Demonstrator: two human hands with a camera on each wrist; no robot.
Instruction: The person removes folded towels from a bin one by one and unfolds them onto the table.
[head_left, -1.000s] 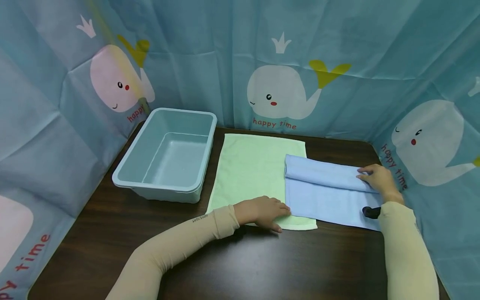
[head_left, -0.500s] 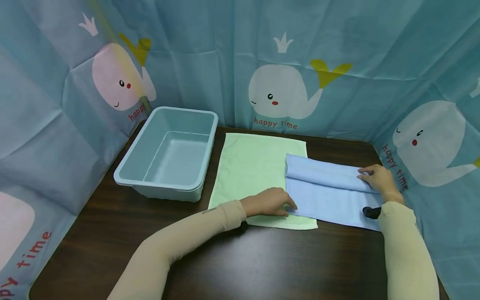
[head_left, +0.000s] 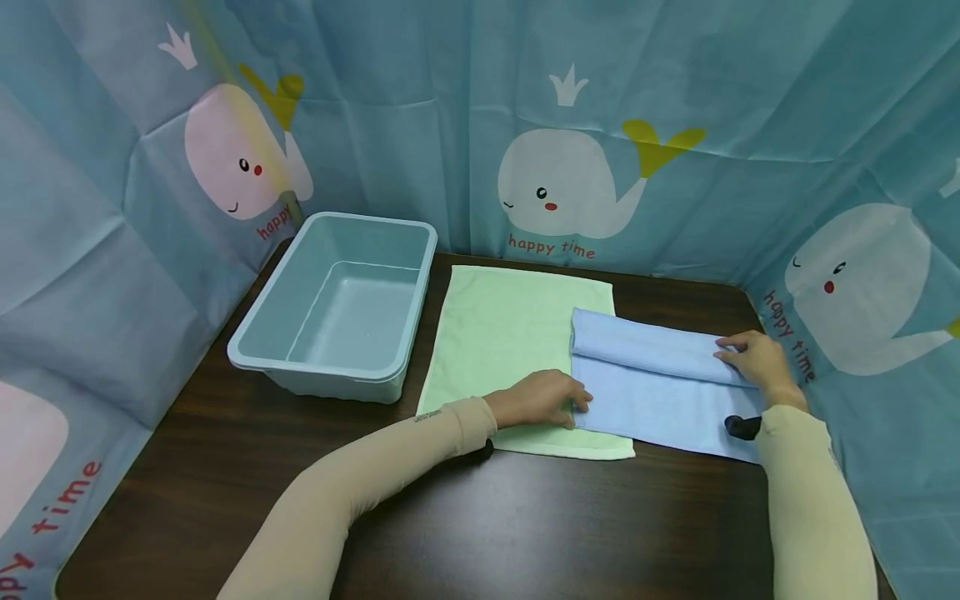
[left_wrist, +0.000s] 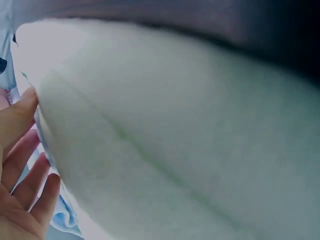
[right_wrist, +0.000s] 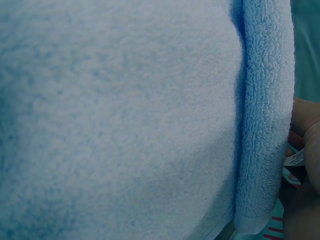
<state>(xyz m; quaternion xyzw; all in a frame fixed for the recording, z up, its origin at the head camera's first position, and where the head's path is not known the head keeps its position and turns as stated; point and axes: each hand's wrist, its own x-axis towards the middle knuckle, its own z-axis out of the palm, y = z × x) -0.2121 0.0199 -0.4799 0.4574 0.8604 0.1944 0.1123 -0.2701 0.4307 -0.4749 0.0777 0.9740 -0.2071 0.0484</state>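
Observation:
A light blue towel (head_left: 652,404) lies on the right, its far part doubled over into a thick fold. Its left end overlaps a flat pale green towel (head_left: 510,333). My right hand (head_left: 761,362) grips the fold near its right end; in the right wrist view the fingers bend behind the terry fold (right_wrist: 267,100), near a small white label (right_wrist: 296,159). At the near left corner of the blue towel, my left hand (head_left: 542,398) touches the edge. The left wrist view shows its thumb and fingers apart along a cloth edge, with pale green cloth (left_wrist: 165,130) filling most of the picture.
A blue-grey plastic basin (head_left: 401,358) stands at the left with nothing in it. Under everything is a dark wooden table (head_left: 555,525). Blue curtains with whale prints (head_left: 551,183) close in the back and both sides.
My left hand has lifted off the green towel's near edge, shifted slightly up and right to the blue towel's corner, and bent its fingers a little. My right hand stays in place.

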